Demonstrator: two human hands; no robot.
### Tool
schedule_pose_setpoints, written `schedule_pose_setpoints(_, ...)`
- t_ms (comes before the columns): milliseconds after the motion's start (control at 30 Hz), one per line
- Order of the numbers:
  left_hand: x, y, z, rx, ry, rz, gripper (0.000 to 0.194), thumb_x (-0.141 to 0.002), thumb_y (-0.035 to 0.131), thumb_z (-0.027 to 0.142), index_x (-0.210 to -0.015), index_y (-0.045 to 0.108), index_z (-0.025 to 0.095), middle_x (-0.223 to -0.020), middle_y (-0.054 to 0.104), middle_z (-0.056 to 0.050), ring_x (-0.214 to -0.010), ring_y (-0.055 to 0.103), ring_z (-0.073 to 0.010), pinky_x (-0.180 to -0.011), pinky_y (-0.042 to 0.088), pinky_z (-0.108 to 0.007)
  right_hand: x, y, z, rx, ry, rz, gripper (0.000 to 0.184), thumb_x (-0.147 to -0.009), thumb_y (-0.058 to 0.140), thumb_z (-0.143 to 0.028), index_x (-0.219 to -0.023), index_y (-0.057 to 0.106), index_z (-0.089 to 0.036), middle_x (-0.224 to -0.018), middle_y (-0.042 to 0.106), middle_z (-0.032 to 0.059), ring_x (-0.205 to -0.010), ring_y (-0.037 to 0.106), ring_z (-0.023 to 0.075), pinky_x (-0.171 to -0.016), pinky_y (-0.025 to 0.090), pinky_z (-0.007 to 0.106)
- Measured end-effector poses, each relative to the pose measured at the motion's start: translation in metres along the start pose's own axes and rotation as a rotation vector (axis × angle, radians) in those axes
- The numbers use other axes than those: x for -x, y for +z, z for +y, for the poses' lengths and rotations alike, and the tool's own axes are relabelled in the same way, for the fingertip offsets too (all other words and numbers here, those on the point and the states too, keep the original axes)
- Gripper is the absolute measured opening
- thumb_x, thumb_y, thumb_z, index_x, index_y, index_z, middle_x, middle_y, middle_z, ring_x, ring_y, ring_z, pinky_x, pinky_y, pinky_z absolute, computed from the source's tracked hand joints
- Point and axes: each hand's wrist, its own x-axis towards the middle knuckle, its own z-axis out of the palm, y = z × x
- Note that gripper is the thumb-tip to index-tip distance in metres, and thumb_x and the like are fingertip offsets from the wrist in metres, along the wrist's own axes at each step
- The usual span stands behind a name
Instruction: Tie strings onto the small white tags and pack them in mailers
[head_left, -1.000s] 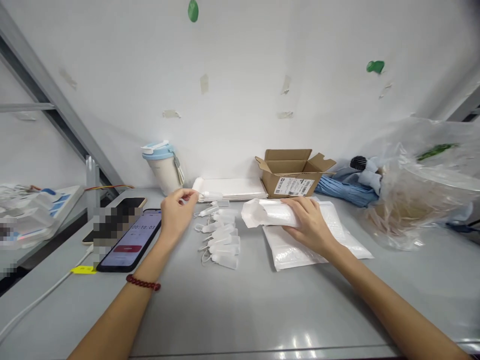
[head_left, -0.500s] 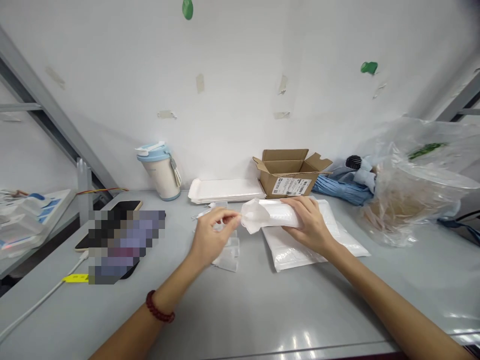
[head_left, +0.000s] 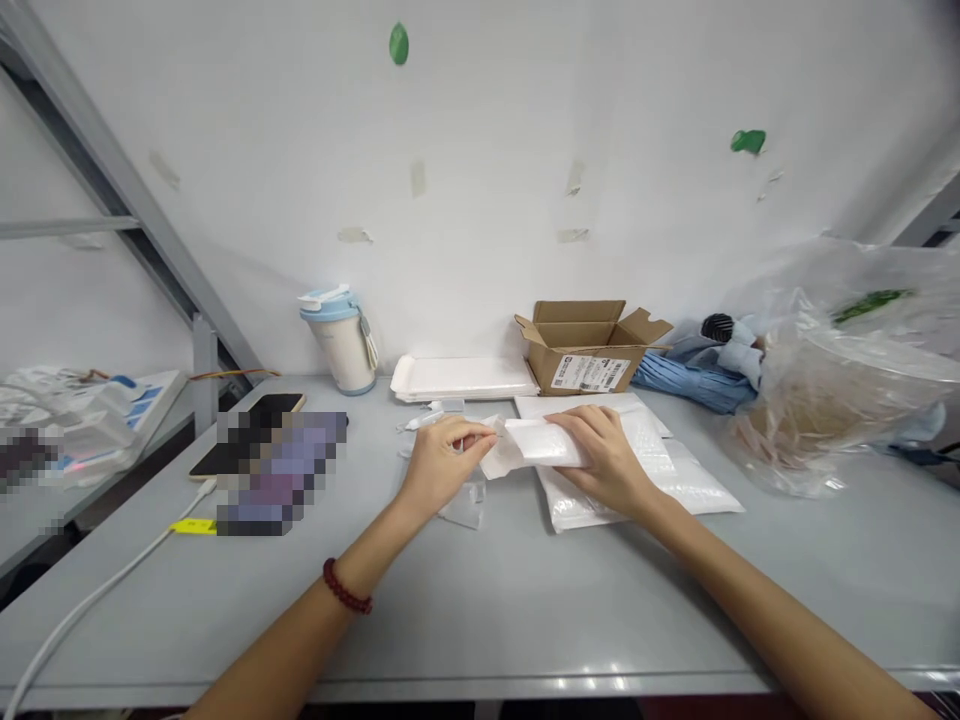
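Observation:
A small white bubble mailer (head_left: 547, 444) is held above the table in my right hand (head_left: 611, 460), whose fingers wrap over its top and far side. My left hand (head_left: 446, 462) is closed in a pinch at the mailer's left end, on the edge of a thin whitish flap (head_left: 501, 452). I cannot tell whether this is the mailer's own flap or a strip coming off it. Larger white padded mailers (head_left: 675, 485) lie flat beneath my right hand. Small clear plastic bags (head_left: 466, 503) lie under and behind my left hand, partly hidden by it.
A stack of white mailers (head_left: 465, 378) lies along the wall beside an open cardboard box (head_left: 581, 345). A cream tumbler with a blue lid (head_left: 341, 340) stands left. Two phones and a white cable (head_left: 112, 590) are nearer me. Blue cloth (head_left: 694, 380) and a clear plastic bag (head_left: 825, 400) lie right.
The mailer's mouth, round and open before, now looks flatter, and the thin flap stands out from it toward my left fingers. Both hands keep their holds; the view has shifted slightly left.

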Motion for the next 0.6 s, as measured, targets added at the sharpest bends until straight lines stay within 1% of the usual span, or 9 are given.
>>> schedule_pose_setpoints(67,-0.001,-0.001,0.003,0.048,-0.086,0.053,0.008,-0.070,0.070,0.025,-0.072,0.068,0.018,-0.065,0.058,0.001,-0.063,0.048,-0.0123,-0.062,0.039,-0.025,-0.001,-0.002,-0.001,-0.002,-0.004,0.037,0.036,-0.079,0.058,-0.023,-0.114,0.049,-0.021,-0.100,0.060,0.0084,-0.093,0.056,0.0238,-0.082,0.034,0.038)
schedule_pose_setpoints(167,-0.003,-0.006,0.008,0.188,-0.233,0.129,0.032,-0.060,0.078,0.030,-0.084,0.062,0.017,-0.080,0.060,0.000,-0.071,0.052,-0.0120,-0.064,0.041,-0.024,-0.003,-0.005,-0.007,-0.015,-0.017,0.092,0.038,-0.079,0.059,-0.023,-0.115,0.048,-0.022,-0.099,0.060,0.0077,-0.091,0.056,0.0236,-0.082,0.035,0.038)
schedule_pose_setpoints(200,-0.004,-0.008,0.009,0.257,-0.282,0.091,0.039,-0.058,0.079,0.032,-0.089,0.061,0.017,-0.085,0.061,-0.001,-0.074,0.054,-0.0126,-0.065,0.043,-0.024,-0.003,-0.006,-0.009,-0.018,-0.026,0.109,0.039,-0.078,0.058,-0.022,-0.116,0.048,-0.022,-0.099,0.060,0.0078,-0.091,0.056,0.0237,-0.081,0.035,0.038)
schedule_pose_setpoints(233,-0.004,-0.010,0.011,0.331,-0.334,0.013,0.042,-0.058,0.079,0.034,-0.091,0.060,0.016,-0.087,0.063,-0.002,-0.075,0.056,-0.0133,-0.065,0.044,-0.024,-0.004,-0.006,-0.012,-0.019,-0.038,0.121,0.040,-0.078,0.058,-0.021,-0.116,0.048,-0.022,-0.099,0.060,0.0080,-0.091,0.056,0.0237,-0.081,0.035,0.038)
schedule_pose_setpoints(300,-0.004,-0.012,0.014,0.440,-0.418,-0.171,0.040,-0.060,0.077,0.039,-0.089,0.061,0.016,-0.083,0.064,-0.002,-0.070,0.058,-0.0140,-0.061,0.044,-0.025,-0.005,-0.006,-0.016,-0.015,-0.068,0.131,0.041,-0.077,0.057,-0.019,-0.117,0.048,-0.021,-0.098,0.059,0.0085,-0.090,0.056,0.0237,-0.080,0.036,0.038)
schedule_pose_setpoints(333,-0.003,-0.012,0.015,0.458,-0.435,-0.230,0.037,-0.061,0.076,0.040,-0.084,0.062,0.015,-0.078,0.064,-0.001,-0.065,0.057,-0.0136,-0.058,0.044,-0.025,-0.005,-0.006,-0.018,-0.010,-0.084,0.129,0.041,-0.077,0.056,-0.019,-0.117,0.048,-0.021,-0.098,0.059,0.0087,-0.090,0.056,0.0237,-0.079,0.036,0.038)
schedule_pose_setpoints(367,-0.002,-0.012,0.017,0.452,-0.434,-0.251,0.033,-0.062,0.075,0.040,-0.079,0.062,0.015,-0.072,0.062,0.000,-0.060,0.055,-0.0126,-0.055,0.042,-0.024,-0.005,-0.005,-0.019,-0.006,-0.097,0.126,0.042,-0.077,0.055,-0.018,-0.117,0.048,-0.021,-0.098,0.059,0.0088,-0.089,0.055,0.0236,-0.079,0.036,0.038)
schedule_pose_setpoints(467,0.000,-0.008,0.022,0.348,-0.361,-0.186,0.028,-0.062,0.074,0.038,-0.065,0.057,0.016,-0.060,0.055,0.004,-0.054,0.049,-0.0100,-0.050,0.038,-0.022,-0.005,-0.004,-0.021,0.006,-0.123,0.121,0.045,-0.076,0.053,-0.017,-0.120,0.046,-0.020,-0.098,0.059,0.0094,-0.088,0.055,0.0239,-0.078,0.036,0.038)
schedule_pose_setpoints(600,-0.005,-0.015,0.017,0.275,-0.272,-0.200,0.026,-0.066,0.071,0.039,-0.066,0.060,0.015,-0.064,0.059,0.002,-0.059,0.052,-0.0111,-0.053,0.041,-0.022,-0.005,-0.005,-0.017,0.053,-0.145,0.126,0.047,-0.077,0.052,-0.018,-0.123,0.044,-0.020,-0.098,0.059,0.0103,-0.088,0.055,0.0248,-0.078,0.036,0.040)
